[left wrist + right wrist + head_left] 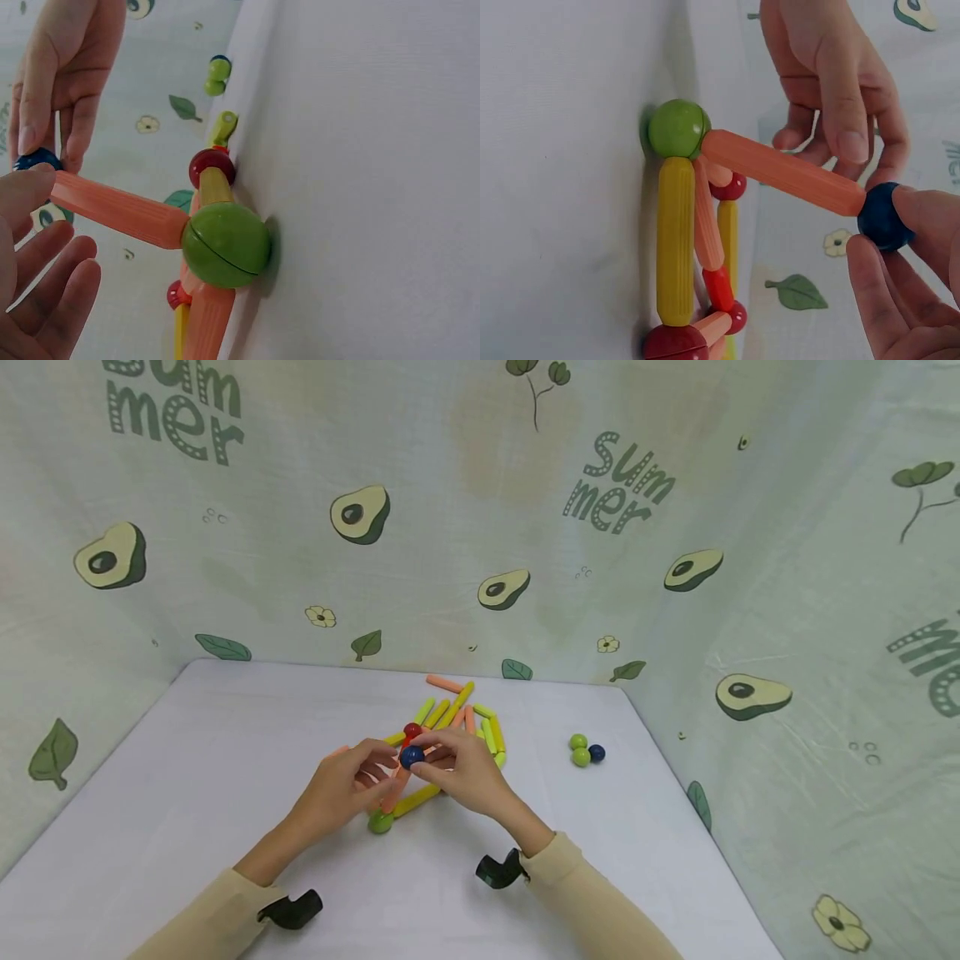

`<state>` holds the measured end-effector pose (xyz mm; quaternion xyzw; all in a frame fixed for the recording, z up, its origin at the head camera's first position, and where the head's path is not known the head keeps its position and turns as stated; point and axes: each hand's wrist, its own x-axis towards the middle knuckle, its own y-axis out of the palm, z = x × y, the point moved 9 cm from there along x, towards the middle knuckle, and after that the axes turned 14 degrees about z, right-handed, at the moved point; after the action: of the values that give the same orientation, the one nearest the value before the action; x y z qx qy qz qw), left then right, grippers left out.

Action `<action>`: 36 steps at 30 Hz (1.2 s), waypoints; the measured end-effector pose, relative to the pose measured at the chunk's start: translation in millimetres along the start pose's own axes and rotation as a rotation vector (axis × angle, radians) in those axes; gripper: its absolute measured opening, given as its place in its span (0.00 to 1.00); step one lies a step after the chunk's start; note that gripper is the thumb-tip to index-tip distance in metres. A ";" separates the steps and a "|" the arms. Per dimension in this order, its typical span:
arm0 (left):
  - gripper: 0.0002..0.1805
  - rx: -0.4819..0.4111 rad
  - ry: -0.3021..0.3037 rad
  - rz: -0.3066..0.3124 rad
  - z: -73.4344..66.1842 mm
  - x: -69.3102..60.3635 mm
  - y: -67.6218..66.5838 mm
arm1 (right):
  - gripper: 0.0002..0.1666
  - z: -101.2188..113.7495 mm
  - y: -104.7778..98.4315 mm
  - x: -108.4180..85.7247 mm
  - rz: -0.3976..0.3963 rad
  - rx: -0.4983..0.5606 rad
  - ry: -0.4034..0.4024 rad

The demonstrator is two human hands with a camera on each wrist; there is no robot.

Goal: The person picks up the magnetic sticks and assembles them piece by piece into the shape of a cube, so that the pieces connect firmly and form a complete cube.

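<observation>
My right hand (472,772) pinches a dark blue ball (412,757) between thumb and fingers. The ball sits at the raised end of an orange ribbed rod (780,172), whose lower end meets a green ball (676,127) on the table. This rod slopes up from the table. My left hand (337,789) is beside the rod's upper part, its fingers loosely bent and nothing gripped between them. A yellow rod (676,240) runs from the green ball to a dark red ball (676,343). Part of the structure behind is hidden by my hands.
More yellow rods (498,733), lime and orange rods lie beyond my hands on the white table (225,760). To the right, two green balls (581,757) sit with another blue ball (597,753). A printed cloth (420,635) borders the table at the back and sides.
</observation>
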<state>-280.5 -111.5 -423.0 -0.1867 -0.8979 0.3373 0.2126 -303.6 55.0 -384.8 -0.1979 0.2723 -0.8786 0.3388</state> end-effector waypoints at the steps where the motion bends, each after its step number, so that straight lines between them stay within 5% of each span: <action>1: 0.25 0.004 0.010 -0.011 -2.5 0.6 -2.6 | 0.18 0.1 0.1 0.1 -0.006 0.006 0.003; 10: 0.24 0.039 0.056 -0.048 -17.4 6.9 -12.6 | 0.17 -0.1 3.6 0.7 0.003 0.079 0.013; 17: 0.24 0.047 0.043 -0.054 -18.2 5.4 -16.9 | 0.18 -10.9 -16.4 -9.3 0.017 -0.018 0.012; 23: 0.27 0.091 0.032 -0.032 -15.4 -0.1 -20.7 | 0.14 -45.0 -48.7 -20.6 -0.022 -0.209 0.065; 30: 0.27 0.120 0.051 -0.050 -9.4 -6.6 -27.9 | 0.12 -94.5 -61.1 -32.4 0.096 -0.356 0.218; 36: 0.28 0.144 0.051 -0.058 -5.4 -10.4 -35.9 | 0.13 -116.8 -60.3 -36.0 0.153 -0.441 0.271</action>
<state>-276.0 -138.9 -397.3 -0.1532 -0.8706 0.3899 0.2580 -370.3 158.1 -444.1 -0.1264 0.5142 -0.7882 0.3136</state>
